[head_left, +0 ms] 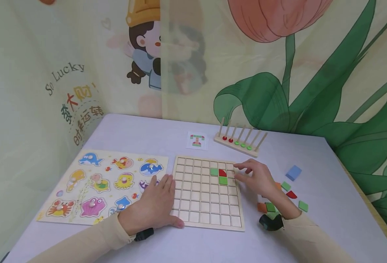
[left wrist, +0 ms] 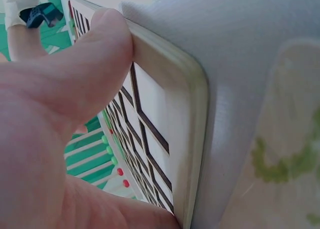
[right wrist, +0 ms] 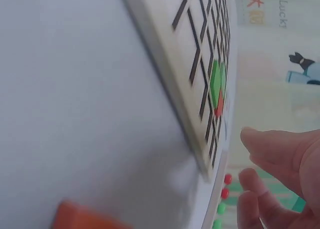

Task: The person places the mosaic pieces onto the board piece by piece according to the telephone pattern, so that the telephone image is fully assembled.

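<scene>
My left hand (head_left: 155, 204) rests along the left side of a wooden grid board (head_left: 211, 227), its fingers extended and its thumb on the frame near the front left corner. In the left wrist view that thumb (left wrist: 107, 44) lies over the board's rim. At the board's upper right edge hovers my right hand (head_left: 257, 177), fingers bent and apart, with nothing visible between them in the right wrist view. Set in the grid are a green square tile (head_left: 214, 171), a red quarter-round tile (head_left: 222, 172) and, below the red one, another green square tile (head_left: 223, 180).
Loose tiles lie right of the board, among them a red piece (head_left: 291, 194), a green square (head_left: 303, 206) and blue pieces (head_left: 293, 172). Behind stand a pattern card (head_left: 197, 141) and a peg rack with beads (head_left: 236, 144). A sea-animal puzzle board (head_left: 111, 164) lies left.
</scene>
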The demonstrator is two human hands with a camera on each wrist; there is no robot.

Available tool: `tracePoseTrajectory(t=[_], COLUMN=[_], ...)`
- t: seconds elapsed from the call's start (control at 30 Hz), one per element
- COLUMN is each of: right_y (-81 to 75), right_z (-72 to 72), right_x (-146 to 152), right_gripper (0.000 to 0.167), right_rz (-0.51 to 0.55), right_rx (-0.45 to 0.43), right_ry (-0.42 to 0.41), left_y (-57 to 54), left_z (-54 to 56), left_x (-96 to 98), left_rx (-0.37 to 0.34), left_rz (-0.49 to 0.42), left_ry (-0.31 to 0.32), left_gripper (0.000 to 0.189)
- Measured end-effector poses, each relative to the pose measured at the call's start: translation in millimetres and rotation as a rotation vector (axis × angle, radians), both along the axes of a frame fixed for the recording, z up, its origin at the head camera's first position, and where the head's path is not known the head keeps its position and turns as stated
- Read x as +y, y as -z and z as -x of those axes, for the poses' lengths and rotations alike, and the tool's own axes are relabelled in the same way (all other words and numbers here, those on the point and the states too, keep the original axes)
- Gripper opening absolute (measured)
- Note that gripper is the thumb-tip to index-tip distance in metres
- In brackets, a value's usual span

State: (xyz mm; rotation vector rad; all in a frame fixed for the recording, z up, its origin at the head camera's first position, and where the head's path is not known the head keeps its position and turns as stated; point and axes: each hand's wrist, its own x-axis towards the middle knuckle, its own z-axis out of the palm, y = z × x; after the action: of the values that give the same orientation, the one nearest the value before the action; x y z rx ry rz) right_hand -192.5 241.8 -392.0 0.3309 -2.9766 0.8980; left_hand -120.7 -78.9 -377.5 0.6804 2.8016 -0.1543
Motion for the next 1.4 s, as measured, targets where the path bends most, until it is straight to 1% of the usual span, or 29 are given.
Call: tracePoseTrajectory(t=[0.13,0.33,0.4,0.57,0.77,0.87,1.0,1.27,1.4], right_y=[1.8,2.2,2.7,2.6,3.8,4.9,6.7,8.1,9.6], right_z=[-8.5,-23.3,-29.1,-46.0,-68.6,-77.4,-86.1,-101.2,-107.0], right_x=[19,43,50,66,81,86,91,99,101], right_gripper=[0.037,0.04,0.041,0.043,0.041,0.039,0.038,0.044,0.045], right_rz=[-0.017,-0.007,-0.005,-0.024,-0.061,-0.072,-0.093,-0.127,-0.143], right_rx=[-0.026,-0.078,-0.109,-0.159,-0.154,-0.162,-0.184,-0.252,-0.253], right_ry=[0.063,0.152,0.188,0.244,0.244,0.247,0.242,0.234,0.21], left_y=[-0.5,-0.1,0.1,0.1,0.3,0.8,1.4,0.9,-0.2], left_z=[-0.1,-0.3,-0.5,-1.1,-0.6,-0.5,-0.7,0.3,0.5], left_x=[0.0,0.4,0.7,0.2,-1.9,-2.5,-3.1,-2.4,-2.1], left_rx=[-0.007,-0.013,-0.019,-0.03,-0.024,-0.026,-0.031,-0.037,-0.033], left_rz=[-0.01,-0.016,-0.019,-0.029,-0.035,-0.04,-0.056,-0.074,-0.077], left_ry=[0.002,0.006,0.005,0.0,0.003,0.002,-0.001,-0.002,-0.001], left_gripper=[0.119,0.119,0.119,0.12,0.119,0.119,0.12,0.12,0.119])
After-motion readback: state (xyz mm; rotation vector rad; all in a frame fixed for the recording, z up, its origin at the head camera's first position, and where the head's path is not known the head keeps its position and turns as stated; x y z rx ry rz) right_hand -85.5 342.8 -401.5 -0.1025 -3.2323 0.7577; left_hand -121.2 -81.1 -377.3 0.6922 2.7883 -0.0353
